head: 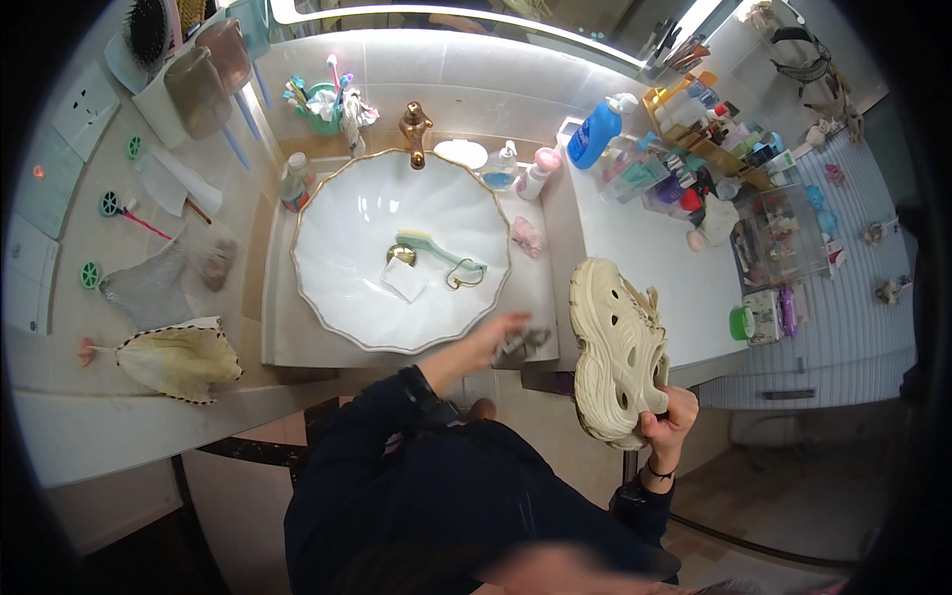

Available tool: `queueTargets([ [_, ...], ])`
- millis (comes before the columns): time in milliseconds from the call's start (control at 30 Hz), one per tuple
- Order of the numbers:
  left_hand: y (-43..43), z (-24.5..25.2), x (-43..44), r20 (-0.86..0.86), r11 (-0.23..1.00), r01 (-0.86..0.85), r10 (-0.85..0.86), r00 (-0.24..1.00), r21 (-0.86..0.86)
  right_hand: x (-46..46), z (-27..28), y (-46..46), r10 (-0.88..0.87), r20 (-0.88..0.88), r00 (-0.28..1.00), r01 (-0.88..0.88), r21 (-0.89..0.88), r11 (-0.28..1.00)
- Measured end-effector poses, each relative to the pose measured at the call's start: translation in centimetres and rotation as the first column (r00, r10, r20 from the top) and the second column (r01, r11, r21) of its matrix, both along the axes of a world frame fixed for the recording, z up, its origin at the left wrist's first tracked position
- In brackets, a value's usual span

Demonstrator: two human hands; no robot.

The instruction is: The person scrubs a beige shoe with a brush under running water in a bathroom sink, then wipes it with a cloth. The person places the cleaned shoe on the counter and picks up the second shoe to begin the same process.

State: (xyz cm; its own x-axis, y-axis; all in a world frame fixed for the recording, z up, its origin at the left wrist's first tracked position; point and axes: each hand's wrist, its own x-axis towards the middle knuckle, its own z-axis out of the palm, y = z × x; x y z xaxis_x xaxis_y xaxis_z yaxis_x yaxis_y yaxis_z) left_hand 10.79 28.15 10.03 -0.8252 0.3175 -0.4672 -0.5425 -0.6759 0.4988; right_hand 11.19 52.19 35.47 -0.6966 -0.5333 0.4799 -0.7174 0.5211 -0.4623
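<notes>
My right hand (675,418) grips a cream foam clog (613,349) by its heel end, to the right of the basin. The clog is held up on its side, with the vent holes and thick sole edge showing. My left hand (504,331) is blurred at the counter's front edge, just right of the basin. Against its fingers is a crumpled grey thing (524,344); I cannot tell whether they close on it. Inside the white scalloped basin (335,297) lie a pale green long-handled brush (439,253) and a white square piece (404,280), beside the round gold drain stopper (401,255).
A bronze faucet (415,134) stands behind the basin. Soap pump bottle (502,167), pink-capped bottle (539,173) and pink scrunchie (527,236) are at its right. A blue pump bottle (595,134) and many cosmetics occupy the raised white counter (639,230). Cloths (178,361) hang at left.
</notes>
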Motion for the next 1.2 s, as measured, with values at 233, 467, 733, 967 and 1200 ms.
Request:
queueTargets([
  [233, 7.2, -10.8, -2.0, 0.093, 0.969, -0.075, 0.055, 0.994, 0.235, 0.6, 0.1, -0.3, 0.015, 0.038, 0.999, -0.013, -0.038, 0.999],
  [467, 4.9, -12.1, -2.4, 0.315, 0.978, -0.054, 0.117, 0.942, -0.202, 1.5, 0.5, -0.5, -0.031, 0.047, 0.998, 0.029, 0.04, 0.999],
  [733, -7.6, -8.8, 9.8, -0.046, 0.779, 0.539, -0.581, 0.813, -0.322, -0.3, -1.2, -4.9, 0.161, 0.115, 0.98, -0.153, -0.074, 0.986],
  [967, -9.6, -10.3, 28.9, 0.178, 0.662, 0.045, 0.135, 0.975, -0.748, -3.1, -5.2, -12.5, 0.641, 0.253, 0.724, -0.593, -0.246, 0.767],
  [1200, 2.4, -4.2, 50.0, 0.29, 0.396, -0.257, 0.883, 0.368, -0.881, 4.1, -9.8, -24.4, 0.837, 0.54, 0.092, -0.759, -0.506, 0.409],
])
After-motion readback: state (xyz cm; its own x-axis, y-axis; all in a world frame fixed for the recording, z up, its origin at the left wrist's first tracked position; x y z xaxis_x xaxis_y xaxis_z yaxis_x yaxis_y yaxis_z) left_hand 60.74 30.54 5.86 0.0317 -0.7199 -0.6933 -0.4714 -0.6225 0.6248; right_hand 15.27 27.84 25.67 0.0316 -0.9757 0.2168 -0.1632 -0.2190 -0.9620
